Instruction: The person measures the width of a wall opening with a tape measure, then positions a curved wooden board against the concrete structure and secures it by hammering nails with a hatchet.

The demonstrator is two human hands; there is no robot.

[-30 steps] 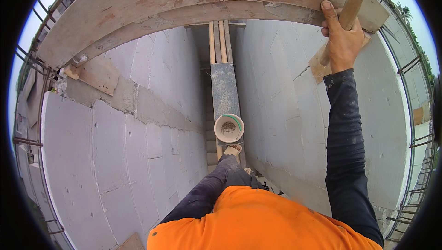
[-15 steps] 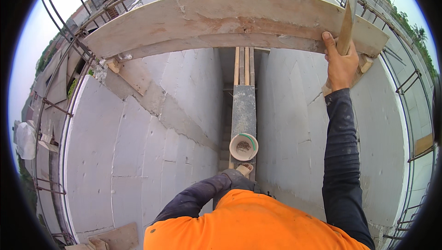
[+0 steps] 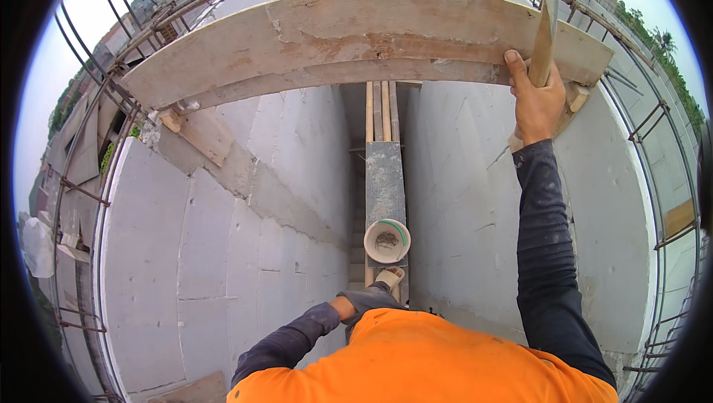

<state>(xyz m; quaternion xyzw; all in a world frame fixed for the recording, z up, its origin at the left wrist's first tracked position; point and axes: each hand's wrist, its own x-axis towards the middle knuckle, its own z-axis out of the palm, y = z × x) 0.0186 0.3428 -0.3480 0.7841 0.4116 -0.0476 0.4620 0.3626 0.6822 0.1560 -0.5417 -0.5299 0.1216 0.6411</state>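
My right hand (image 3: 536,104) is closed round the wooden handle of an upright hammer (image 3: 544,28), its thumb against a long, stained wooden board (image 3: 334,35) spanning the shaft. My left hand (image 3: 347,309) is low by my legs; bare skin shows at the wrist, but the fingers are hidden in dark cloth. A pale bucket (image 3: 387,250) with a green handle and small nail-like bits inside sits on a narrow grey plank (image 3: 384,176), just beyond my sandalled foot (image 3: 390,280).
Pale block walls (image 3: 208,269) drop on both sides into a narrow shaft with steps. Bamboo poles (image 3: 375,109) run under the plank. Rebar cages (image 3: 653,124) line the outer edges and top. Small wooden pieces (image 3: 204,143) are fixed to the left wall.
The view has tilted up since a second ago, bringing rebar and sky into sight above the board. My left wrist now shows bare skin near my legs; my right hand keeps its grip.
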